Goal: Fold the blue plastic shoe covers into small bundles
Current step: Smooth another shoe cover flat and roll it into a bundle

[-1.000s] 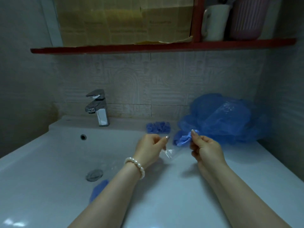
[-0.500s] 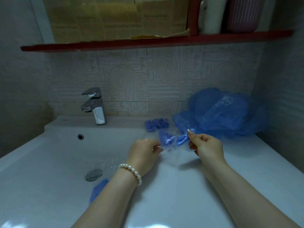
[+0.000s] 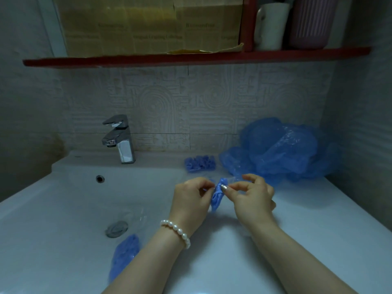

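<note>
From the head camera, both hands meet above the right part of a white washbasin (image 3: 63, 209), working one bunched blue shoe cover (image 3: 217, 197) between them. The left hand (image 3: 191, 200), with a pearl bracelet (image 3: 177, 230) at its wrist, has its fingers curled and pinches the cover's upper end between thumb and forefinger; the right hand (image 3: 252, 200) pinches the same end from the other side with thumb and forefinger, its other fingers raised and loosely bent. The cover hangs down between the two palms as a narrow crumpled strip, with a wisp of clear film around its top (what the film belongs to cannot be told). Behind the hands, on the basin's rear ledge, lies a small blue bundle (image 3: 199, 163), and just to its right a loose heap of unfolded blue shoe covers (image 3: 280, 149) fills the corner by the tiled wall. Another blue cover (image 3: 124, 255) lies inside the bowl, near the drain plug (image 3: 116, 229) and partly behind the left forearm. A chrome faucet (image 3: 119, 139) stands at the back left; above runs a red shelf (image 3: 191, 57) bearing a white cup (image 3: 271, 26) and a pink ribbed container (image 3: 310, 22)
</note>
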`<state>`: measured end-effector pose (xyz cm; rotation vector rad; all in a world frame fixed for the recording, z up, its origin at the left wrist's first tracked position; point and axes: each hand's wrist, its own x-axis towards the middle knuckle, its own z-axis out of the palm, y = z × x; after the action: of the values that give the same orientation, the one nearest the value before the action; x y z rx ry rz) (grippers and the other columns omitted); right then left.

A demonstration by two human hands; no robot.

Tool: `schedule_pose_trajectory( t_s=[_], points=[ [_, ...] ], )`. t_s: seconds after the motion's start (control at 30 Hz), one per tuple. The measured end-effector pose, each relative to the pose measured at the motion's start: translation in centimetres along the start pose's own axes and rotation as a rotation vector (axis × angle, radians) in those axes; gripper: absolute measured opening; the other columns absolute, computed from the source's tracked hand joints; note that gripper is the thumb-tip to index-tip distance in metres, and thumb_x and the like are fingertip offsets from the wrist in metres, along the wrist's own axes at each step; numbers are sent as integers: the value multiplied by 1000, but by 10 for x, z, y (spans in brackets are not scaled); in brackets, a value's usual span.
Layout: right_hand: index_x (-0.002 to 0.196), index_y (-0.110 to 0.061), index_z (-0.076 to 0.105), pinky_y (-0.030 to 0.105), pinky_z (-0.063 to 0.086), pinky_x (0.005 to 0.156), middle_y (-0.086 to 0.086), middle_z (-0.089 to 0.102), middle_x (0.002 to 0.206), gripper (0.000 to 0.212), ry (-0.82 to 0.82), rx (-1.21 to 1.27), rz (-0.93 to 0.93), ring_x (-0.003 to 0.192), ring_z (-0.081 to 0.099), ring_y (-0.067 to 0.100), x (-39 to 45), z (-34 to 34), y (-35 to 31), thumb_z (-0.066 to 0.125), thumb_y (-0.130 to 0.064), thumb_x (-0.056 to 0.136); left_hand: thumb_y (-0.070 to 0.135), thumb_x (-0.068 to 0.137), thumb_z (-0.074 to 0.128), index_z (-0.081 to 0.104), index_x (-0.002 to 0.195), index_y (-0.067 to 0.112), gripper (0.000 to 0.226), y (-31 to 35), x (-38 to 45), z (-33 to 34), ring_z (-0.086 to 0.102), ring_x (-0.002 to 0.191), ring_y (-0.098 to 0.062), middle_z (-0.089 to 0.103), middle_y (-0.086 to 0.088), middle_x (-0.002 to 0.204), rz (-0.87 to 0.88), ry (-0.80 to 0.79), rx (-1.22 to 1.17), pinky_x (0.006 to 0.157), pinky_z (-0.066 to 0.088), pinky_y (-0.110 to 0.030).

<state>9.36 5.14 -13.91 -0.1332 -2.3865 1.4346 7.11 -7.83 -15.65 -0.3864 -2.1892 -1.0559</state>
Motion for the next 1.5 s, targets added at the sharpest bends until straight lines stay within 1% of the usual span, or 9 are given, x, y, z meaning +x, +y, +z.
schedule_pose_trajectory(
  t_s=[0.13, 0.23, 0.43, 0.6, 0.7, 0.77, 0.9, 1.13, 1.5],
  points=[
    [63, -31, 65, 34, 27, 103, -15, 53, 108, 18, -118, -71, 50, 120, 43, 19, 7, 5, 10, 72, -37, 78, 9, 80, 67, 69, 74, 12, 7, -5, -1, 4, 59, 65, -11, 68, 0, 70, 30, -20, 8, 62, 46, -24],
    [52, -32, 69, 46, 42, 95, -5, 70, 74, 24, -199, 12, 104, 91, 62, 25, 9, 16, 17, 72, -35, 76, 14, 79, 61, 66, 73, 14, 8, -6, -2, 6, 54, 67, -7, 64, 6, 71, 93, -56, 3, 60, 41, -14],
    [58, -33, 70, 49, 44, 96, -4, 70, 70, 21, 17, 235, 195, 84, 64, 27, 19, 9, 18, 70, -23, 77, 24, 75, 63, 66, 70, 13, 12, -2, -2, 8, 52, 61, -9, 58, 3, 72, 169, -91, 22, 58, 42, -19],
    [67, -14, 66, 25, 40, 63, -3, 65, 72, 21, 3, 443, 208, 70, 55, 12, 21, -6, 15, 64, -17, 88, 18, 84, 65, 61, 73, 19, 11, -2, 5, -2, 55, 67, -11, 62, 2, 74, -313, 58, -171, 66, 44, -24],
    [71, -12, 67, 24, 35, 62, 1, 62, 74, 18, -158, 483, 186, 71, 50, 11, 22, -14, 14, 63, -16, 87, 8, 77, 67, 60, 104, 12, 28, -9, 14, -13, 57, 98, -20, 60, -6, 104, -649, 9, -399, 88, 47, -33],
    [66, -15, 67, 24, 35, 67, -1, 62, 70, 22, -254, 497, 122, 71, 50, 12, 23, -16, 14, 63, -12, 87, 13, 65, 67, 57, 100, 10, 36, -9, 17, -18, 56, 94, -24, 58, -12, 102, -797, -56, -614, 80, 45, -30],
    [61, -15, 70, 30, 34, 77, -2, 65, 66, 25, -398, 592, 39, 73, 50, 17, 27, -21, 15, 62, -9, 83, 3, 77, 51, 51, 79, 12, 10, -14, 22, -37, 49, 70, -20, 48, -12, 83, -927, -221, -958, 64, 40, -26],
    [60, -11, 72, 19, 47, 64, 2, 67, 63, 25, -487, 713, -15, 57, 59, 10, 26, -27, 13, 59, -2, 80, -4, 44, 73, 41, 130, 12, 94, -15, 16, -54, 69, 77, -28, 66, -21, 98, -921, -649, -1082, 69, 57, -41],
    [61, -13, 68, 16, 40, 58, -8, 59, 50, 25, -303, 374, 13, 53, 49, 5, 20, -18, 12, 65, 1, 81, -16, 69, 62, 54, 90, 5, 31, 1, 13, -26, 56, 46, -20, 58, -10, 65, -844, -361, -838, 42, 48, -23]
  ],
)
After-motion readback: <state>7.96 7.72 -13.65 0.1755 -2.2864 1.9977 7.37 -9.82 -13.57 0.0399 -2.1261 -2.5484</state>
